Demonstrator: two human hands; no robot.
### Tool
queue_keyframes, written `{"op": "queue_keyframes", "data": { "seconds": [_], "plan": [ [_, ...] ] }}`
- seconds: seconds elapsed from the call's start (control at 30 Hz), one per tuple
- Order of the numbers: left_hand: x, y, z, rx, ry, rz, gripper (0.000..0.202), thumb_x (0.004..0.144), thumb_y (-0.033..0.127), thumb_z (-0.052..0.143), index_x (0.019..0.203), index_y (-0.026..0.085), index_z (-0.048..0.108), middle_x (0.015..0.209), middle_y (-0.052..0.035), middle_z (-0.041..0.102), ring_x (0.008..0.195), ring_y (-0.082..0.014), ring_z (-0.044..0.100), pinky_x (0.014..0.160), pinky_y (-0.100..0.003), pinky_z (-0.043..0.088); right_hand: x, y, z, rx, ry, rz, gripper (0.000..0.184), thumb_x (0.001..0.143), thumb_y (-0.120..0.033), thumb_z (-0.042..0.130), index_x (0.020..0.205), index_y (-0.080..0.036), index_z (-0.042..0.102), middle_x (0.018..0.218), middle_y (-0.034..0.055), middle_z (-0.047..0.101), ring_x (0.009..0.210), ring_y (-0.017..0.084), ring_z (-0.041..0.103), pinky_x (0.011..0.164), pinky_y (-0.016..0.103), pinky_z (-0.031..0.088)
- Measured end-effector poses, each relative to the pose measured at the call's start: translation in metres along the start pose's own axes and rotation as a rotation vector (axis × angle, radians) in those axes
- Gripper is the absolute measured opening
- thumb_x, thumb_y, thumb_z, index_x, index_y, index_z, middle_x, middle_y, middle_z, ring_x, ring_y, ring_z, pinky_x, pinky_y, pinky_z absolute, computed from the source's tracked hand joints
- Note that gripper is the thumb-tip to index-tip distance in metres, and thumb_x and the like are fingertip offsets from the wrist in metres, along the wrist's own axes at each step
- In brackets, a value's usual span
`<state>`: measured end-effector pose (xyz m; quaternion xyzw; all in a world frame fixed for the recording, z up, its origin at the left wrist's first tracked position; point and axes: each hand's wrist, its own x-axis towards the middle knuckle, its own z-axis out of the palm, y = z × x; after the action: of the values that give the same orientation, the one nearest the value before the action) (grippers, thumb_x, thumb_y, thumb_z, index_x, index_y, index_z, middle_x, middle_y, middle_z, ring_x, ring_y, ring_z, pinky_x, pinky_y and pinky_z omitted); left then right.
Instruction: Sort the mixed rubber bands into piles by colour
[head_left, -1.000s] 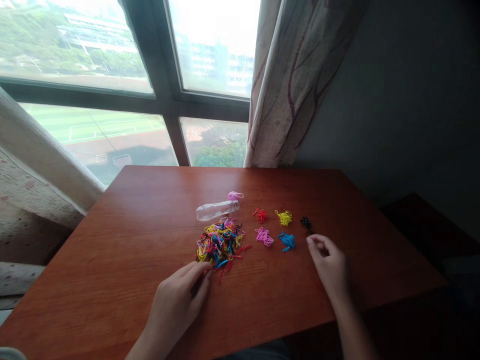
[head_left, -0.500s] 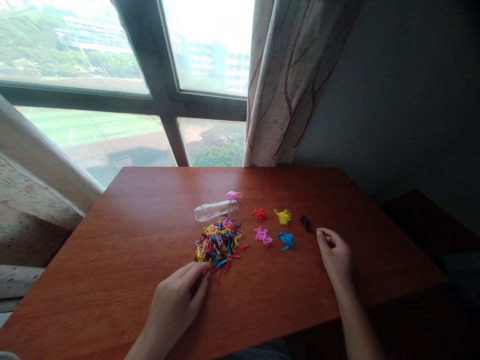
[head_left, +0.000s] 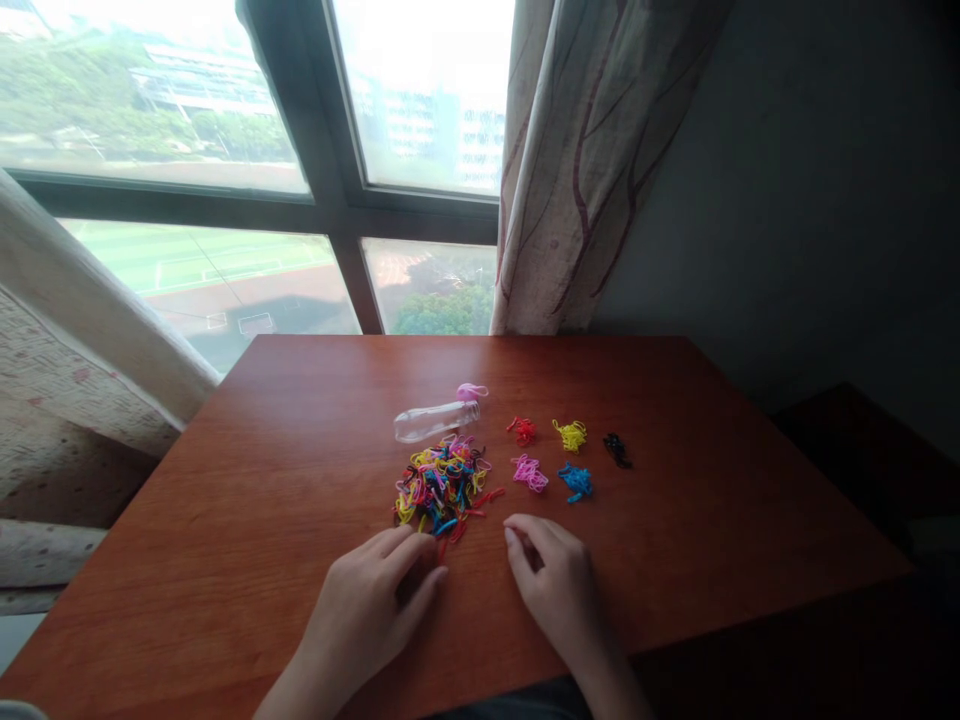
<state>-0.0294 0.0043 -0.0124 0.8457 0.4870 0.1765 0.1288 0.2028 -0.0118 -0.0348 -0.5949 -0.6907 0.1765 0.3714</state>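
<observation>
A mixed pile of small coloured rubber bands (head_left: 442,485) lies mid-table, several red ones loose at its right and front edges. At the pile's front edge rests my left hand (head_left: 375,595), its thumb apart from its curled fingers and nothing visible in it. My right hand (head_left: 555,580) is just right of the pile, thumb and forefinger tips close together, no band showing between them. Single-colour heaps sit to the right: red bands (head_left: 523,431), yellow bands (head_left: 571,436), black bands (head_left: 617,450), pink bands (head_left: 529,474) and blue bands (head_left: 575,482).
Behind the pile a clear plastic bottle (head_left: 435,422) lies on its side, a pink loop-shaped piece (head_left: 471,392) beside its neck. The brown wooden table (head_left: 247,520) stands against a window with curtains (head_left: 577,180). A pale rim (head_left: 21,710) shows at the lower left corner.
My right hand has left the black bands and come left, close to the mixed pile. My left hand's thumb and fingers have parted, and the hand has shifted slightly right. The view has moved slightly.
</observation>
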Motion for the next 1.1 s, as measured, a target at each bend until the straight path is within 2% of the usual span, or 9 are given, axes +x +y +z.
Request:
{"op": "queue_keyframes", "data": {
  "seconds": [0.23,0.53,0.7,0.83,0.97,1.1],
  "plan": [
    [0.002,0.001,0.002,0.004,-0.036,-0.008,0.011,0.093,0.032,0.054,0.095,0.026,0.063,0.086,-0.0005,0.068,0.078,-0.0185,0.066,0.066,-0.027,0.049,0.005,-0.024,0.014,0.016,-0.077,-0.044,0.017,0.092,-0.016,0.050,0.089,-0.022,0.065,0.075,0.0001,0.067,0.069,0.017,0.061,0.066,0.026,0.041],
    [0.001,-0.004,0.004,-0.069,-0.011,-0.007,0.017,0.096,0.025,0.047,0.095,0.026,0.064,0.089,-0.0011,0.069,0.081,-0.0173,0.066,0.070,-0.026,0.049,0.005,-0.022,0.012,0.040,-0.092,-0.035,0.016,0.091,-0.016,0.051,0.089,-0.022,0.066,0.076,0.0003,0.068,0.069,0.016,0.062,0.067,0.025,0.040],
    [-0.001,-0.006,0.005,-0.089,0.015,-0.005,0.015,0.094,0.024,0.049,0.092,0.025,0.064,0.088,-0.0009,0.069,0.079,-0.0166,0.067,0.068,-0.025,0.049,0.004,-0.023,0.012,0.060,-0.092,-0.021,0.016,0.090,-0.016,0.051,0.089,-0.022,0.066,0.078,0.0003,0.068,0.071,0.016,0.062,0.068,0.025,0.040],
    [0.001,-0.005,0.001,-0.192,0.050,-0.038,0.013,0.094,0.023,0.049,0.092,0.024,0.063,0.087,-0.0005,0.068,0.073,-0.0136,0.065,0.065,-0.022,0.048,0.004,-0.023,0.013,0.051,-0.105,-0.023,0.016,0.090,-0.016,0.051,0.088,-0.022,0.066,0.077,0.0003,0.068,0.071,0.016,0.062,0.067,0.025,0.040],
    [0.023,0.006,-0.011,-0.241,0.039,-0.040,0.015,0.094,0.025,0.048,0.089,0.022,0.062,0.079,0.0006,0.065,0.063,-0.0113,0.059,0.059,-0.020,0.045,0.005,-0.023,0.013,0.021,-0.116,-0.032,0.016,0.090,-0.015,0.051,0.087,-0.023,0.065,0.077,0.0004,0.068,0.071,0.017,0.061,0.066,0.025,0.038],
    [0.073,0.023,-0.024,-0.110,0.035,-0.050,0.011,0.092,0.025,0.053,0.090,0.022,0.063,0.089,-0.0013,0.069,0.074,-0.0141,0.064,0.064,-0.022,0.045,0.004,-0.023,0.014,0.034,-0.113,-0.028,0.017,0.090,-0.015,0.051,0.086,-0.023,0.065,0.077,0.0007,0.068,0.072,0.017,0.062,0.066,0.025,0.039]
  ]
}}
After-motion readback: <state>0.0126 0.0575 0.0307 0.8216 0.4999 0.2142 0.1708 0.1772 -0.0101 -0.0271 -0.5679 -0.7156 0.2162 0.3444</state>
